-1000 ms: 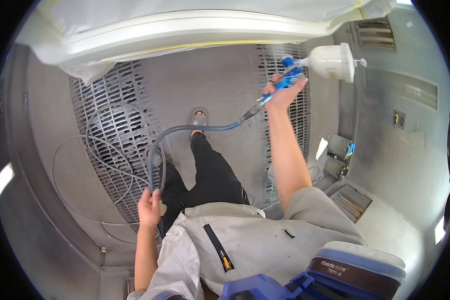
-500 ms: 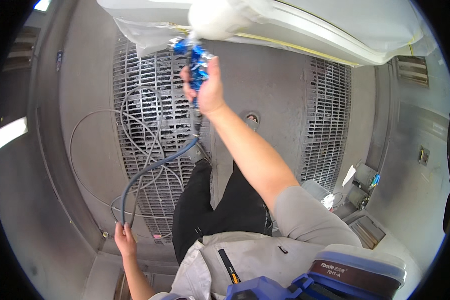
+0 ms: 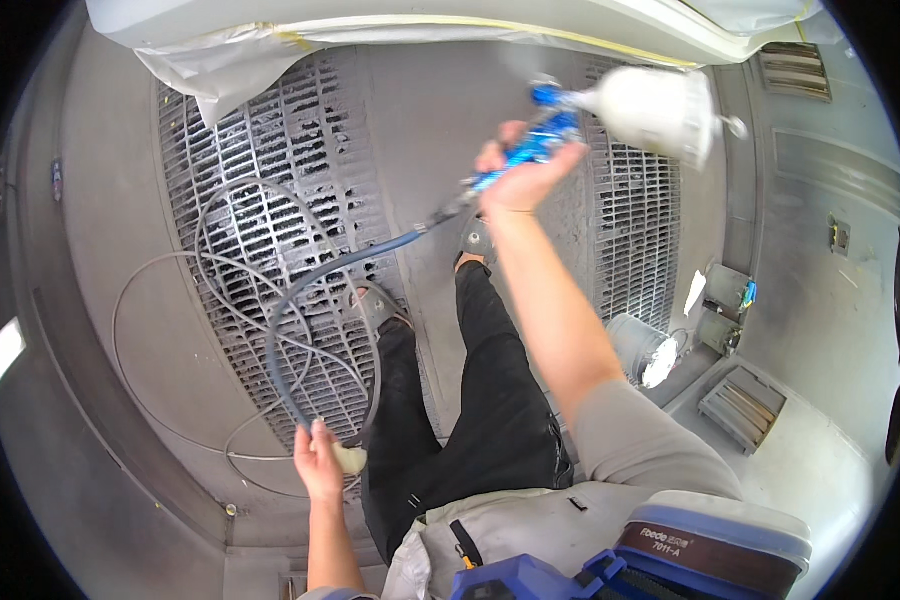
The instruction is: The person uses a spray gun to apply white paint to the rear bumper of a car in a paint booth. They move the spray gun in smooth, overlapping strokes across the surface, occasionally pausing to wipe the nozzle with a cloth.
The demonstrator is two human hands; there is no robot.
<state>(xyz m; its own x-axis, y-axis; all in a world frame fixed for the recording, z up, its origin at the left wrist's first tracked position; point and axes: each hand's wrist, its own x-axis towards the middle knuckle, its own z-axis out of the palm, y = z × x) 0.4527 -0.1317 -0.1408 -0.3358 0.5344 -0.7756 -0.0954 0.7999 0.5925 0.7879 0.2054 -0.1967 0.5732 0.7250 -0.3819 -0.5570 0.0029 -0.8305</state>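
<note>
My right hand is wrapped round the handle of a blue spray gun, blurred by motion. A white paint cup is fixed to the gun and tilts over to the right. From the gun's handle a blue-grey air hose curves down and left. My left hand pinches this hose at the lower left, beside my leg. Something pale yellow shows next to those fingers; I cannot tell what it is or whether they hold it.
A white body panel with plastic masking sheet and yellow tape spans the far side. Loose hose coils lie over the left floor grate; another grate lies right. A bucket stands near the right wall. A respirator shows at the lower edge.
My right hand has swung the spray gun right, away from the masked panel's left part, and the cup now tips right. My left hand has moved right and slightly up with the hose.
</note>
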